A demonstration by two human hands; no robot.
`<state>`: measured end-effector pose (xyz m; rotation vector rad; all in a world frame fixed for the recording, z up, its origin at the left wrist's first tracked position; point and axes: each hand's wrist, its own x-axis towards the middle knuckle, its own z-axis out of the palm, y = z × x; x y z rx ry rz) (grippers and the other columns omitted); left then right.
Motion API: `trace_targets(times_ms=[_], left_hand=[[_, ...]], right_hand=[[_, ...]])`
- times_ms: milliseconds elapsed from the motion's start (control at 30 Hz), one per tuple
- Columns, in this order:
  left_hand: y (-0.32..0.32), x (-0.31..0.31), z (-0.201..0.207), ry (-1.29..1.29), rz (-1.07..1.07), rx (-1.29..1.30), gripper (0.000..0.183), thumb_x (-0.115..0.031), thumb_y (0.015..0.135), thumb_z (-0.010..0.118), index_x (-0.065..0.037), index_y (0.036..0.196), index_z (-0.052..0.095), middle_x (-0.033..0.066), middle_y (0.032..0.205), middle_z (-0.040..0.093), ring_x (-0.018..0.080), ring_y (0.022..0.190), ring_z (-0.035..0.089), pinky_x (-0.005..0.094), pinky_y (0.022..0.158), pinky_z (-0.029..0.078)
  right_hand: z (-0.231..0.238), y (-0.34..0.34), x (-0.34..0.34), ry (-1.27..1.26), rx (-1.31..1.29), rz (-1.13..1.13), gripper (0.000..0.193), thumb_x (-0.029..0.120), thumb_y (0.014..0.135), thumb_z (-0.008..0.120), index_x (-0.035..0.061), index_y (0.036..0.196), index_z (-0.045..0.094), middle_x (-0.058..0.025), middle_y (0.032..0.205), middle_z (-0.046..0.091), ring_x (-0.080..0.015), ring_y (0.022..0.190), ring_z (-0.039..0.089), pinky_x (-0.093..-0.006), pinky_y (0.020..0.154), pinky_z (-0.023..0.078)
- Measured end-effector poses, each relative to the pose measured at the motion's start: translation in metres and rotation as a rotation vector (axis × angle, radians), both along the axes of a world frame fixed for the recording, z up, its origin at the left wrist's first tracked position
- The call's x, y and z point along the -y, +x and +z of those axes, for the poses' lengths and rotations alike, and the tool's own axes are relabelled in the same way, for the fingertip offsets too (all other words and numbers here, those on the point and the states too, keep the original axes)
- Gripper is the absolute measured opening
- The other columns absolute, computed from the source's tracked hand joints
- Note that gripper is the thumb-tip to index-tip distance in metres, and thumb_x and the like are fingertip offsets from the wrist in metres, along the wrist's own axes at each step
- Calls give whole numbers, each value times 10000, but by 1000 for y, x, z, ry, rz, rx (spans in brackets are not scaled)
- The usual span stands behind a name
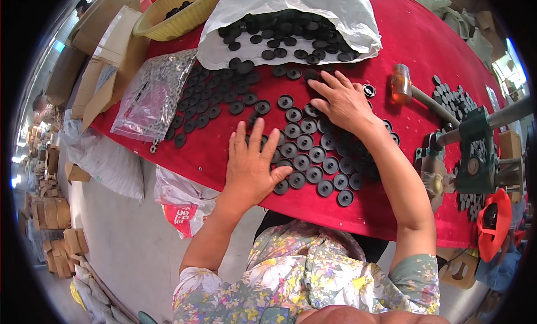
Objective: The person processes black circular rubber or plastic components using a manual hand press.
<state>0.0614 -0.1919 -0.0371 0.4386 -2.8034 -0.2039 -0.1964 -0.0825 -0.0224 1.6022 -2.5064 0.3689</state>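
Note:
Small round black discs (317,154) with raised rims and a centre stub lie on the red cloth (391,212). My left hand (248,166) rests flat at the left edge of this group, fingers spread, with a dark piece near its fingertips. Reaching further forward, my right hand (344,105) has its fingers apart over the discs, with the fingertips next to a disc (311,75). Its palm hides some of them. Beyond both hands, a white sack (291,2) lies with its mouth toward me, more black discs spilling out.
Left of the discs lies a clear bag (146,100) of metal parts. A yellow basket (154,19) stands at the far left. To the right are a mallet (400,84) with an amber head, a green hand press (474,148) and a red-orange holder (494,226).

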Motion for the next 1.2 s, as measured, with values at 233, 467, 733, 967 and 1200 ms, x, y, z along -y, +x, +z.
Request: trace_targets(times_ms=[233,467,733,967,1200], left_hand=[[-1,-5,8,-40,-42,-91,720,-596,884,618,-37,1336,588,200,1468,469,442,1338,409,606,1117,302],[-26,42,11,-52,-56,-146,597,-477,897,667,11,1237,617,173,1332,587,343,1243,537,537,1085,375],[3,47,4,239,-47,-296,576,-423,950,653,17,1316,592,173,1412,570,371,1297,528,476,1127,372],[7,32,-3,240,-92,-238,604,-432,941,662,11,1344,576,187,1421,561,367,1324,517,483,1138,358],[9,21,1,202,-91,-211,804,-590,927,586,-32,1488,446,211,1596,329,446,1444,333,548,1178,254]], right_hand=[[22,12,-39,156,34,17,458,433,980,591,198,1372,614,-120,1481,520,-377,1417,418,-512,1102,358],[25,38,-55,142,26,66,456,392,962,629,169,1360,636,-108,1496,519,-331,1470,356,-483,1154,312],[9,11,-68,15,173,35,554,480,1003,546,195,1476,510,-116,1537,478,-348,1476,348,-476,1181,249],[15,12,-77,55,194,34,536,475,1022,506,112,1410,573,-131,1498,515,-296,1457,387,-458,1174,268],[26,53,-149,-61,104,-121,597,483,975,567,112,1442,527,-200,1528,450,-376,1448,375,-501,1152,270]])
